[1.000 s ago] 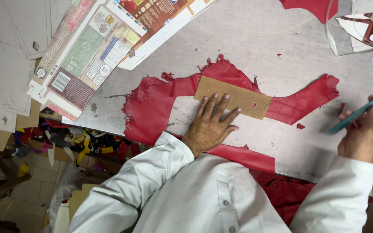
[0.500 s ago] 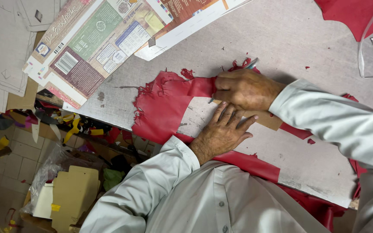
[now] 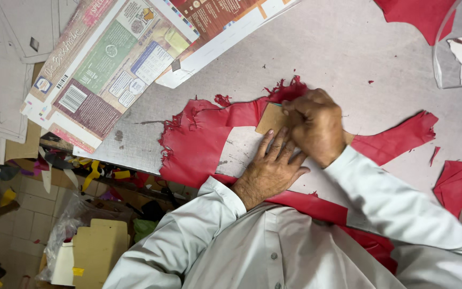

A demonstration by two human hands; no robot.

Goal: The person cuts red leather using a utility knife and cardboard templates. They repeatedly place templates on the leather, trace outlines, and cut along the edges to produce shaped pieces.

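- A brown cardboard template is being pressed flat onto a red leather sheet by the left hand — its fingers are spread open and laid flat, nothing gripped.
- The right hand is being held closed over the template's right part, knuckles up; a sliver of teal is showing at its fingertips, but what is being gripped cannot be told.
- The leather is lying on a grey worktable, ragged-edged, with a pale cut-out area beside the left hand.
- A flattened printed carton is lying at the table's upper left edge.
- A clear plastic container is standing at the upper right — scraps are being held in it, too cropped to identify.
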